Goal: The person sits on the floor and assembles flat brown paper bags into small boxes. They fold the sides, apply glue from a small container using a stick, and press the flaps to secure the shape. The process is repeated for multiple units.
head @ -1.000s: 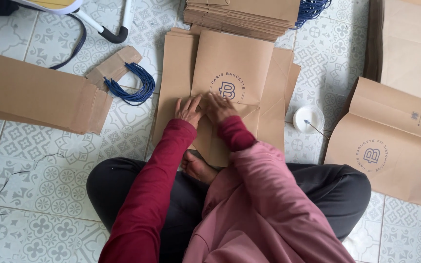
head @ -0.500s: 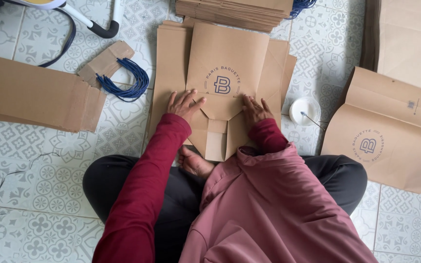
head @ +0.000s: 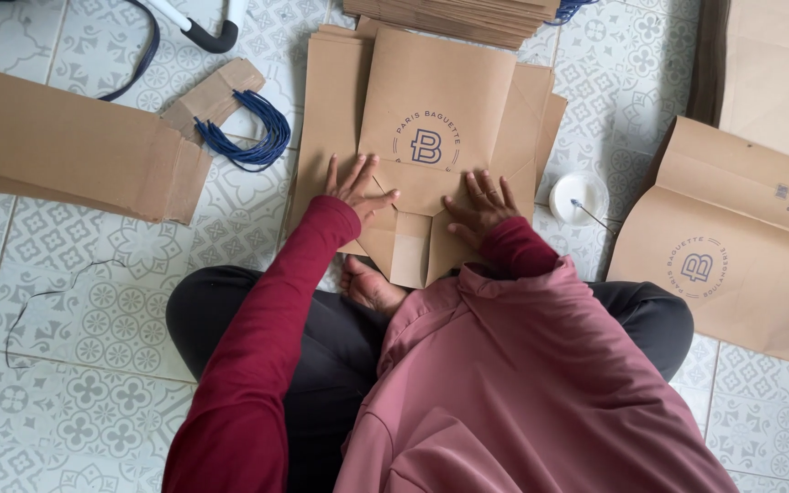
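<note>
While flat on one paper bag (head: 436, 137): two hands, left (head: 354, 189), right (head: 481, 205), grip released.

Left hand (head: 355, 190) and right hand (head: 480, 204): 1.0 s ago together at the centre of the brown paper bag (head: 431, 151), now spread apart, flat, one on each side of the folded bottom. Bottom flaps (head: 410, 246), then covered by the hands, now lie exposed between them.
</note>
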